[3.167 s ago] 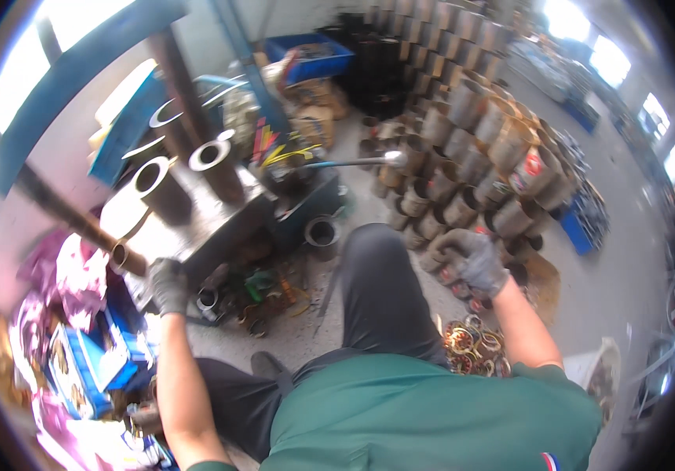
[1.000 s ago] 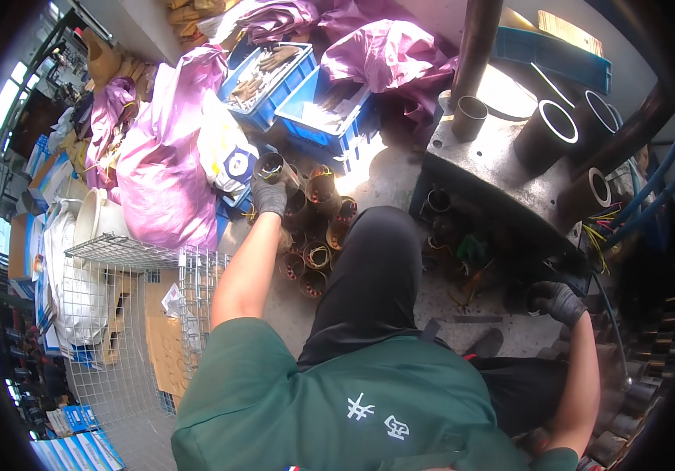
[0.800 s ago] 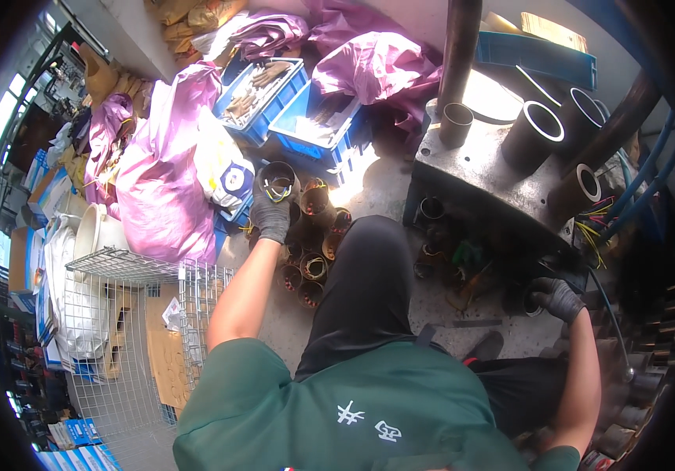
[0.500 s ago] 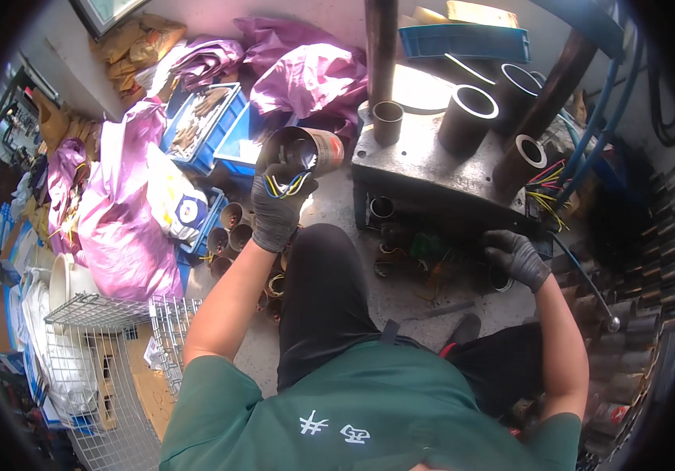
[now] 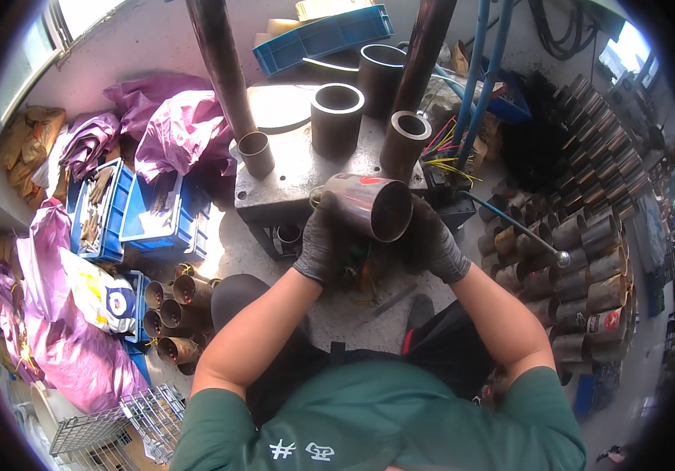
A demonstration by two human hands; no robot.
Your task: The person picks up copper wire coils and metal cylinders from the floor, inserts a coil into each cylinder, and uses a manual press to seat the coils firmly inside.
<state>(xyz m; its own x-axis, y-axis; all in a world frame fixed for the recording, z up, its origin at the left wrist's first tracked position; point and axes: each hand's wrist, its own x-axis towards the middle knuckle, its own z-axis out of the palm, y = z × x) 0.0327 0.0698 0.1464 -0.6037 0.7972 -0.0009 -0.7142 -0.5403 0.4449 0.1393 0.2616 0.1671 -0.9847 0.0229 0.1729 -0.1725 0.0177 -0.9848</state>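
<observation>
A metal cylinder [image 5: 355, 202] with a red mark lies on its side between my hands, in front of the press table [image 5: 290, 188]. Its dark open end faces right and toward me. Gloved in dark grey, my left hand [image 5: 326, 242] is closed round its left end, where a bit of thin wire [image 5: 316, 196] shows. My right hand [image 5: 438, 245], gloved alike, grips the right end near the open rim; its fingertips are partly hidden. On the table stand a small steel tube [image 5: 256, 155], a thick-walled tube [image 5: 336, 129] and another dark tube [image 5: 402, 145].
Steel posts [image 5: 223, 71] rise from the table. A lever with a ball end [image 5: 563, 258] sticks out at right, before stacked cylinders [image 5: 569, 294]. At left are blue crates [image 5: 166, 224], pink sacks [image 5: 78, 322], upright cylinders [image 5: 176, 312] and a wire basket [image 5: 94, 432].
My left hand has brought the cylinder rightward, from beside the table to in front of it. My right hand has come up from the table's right side and taken hold. The view has shifted right.
</observation>
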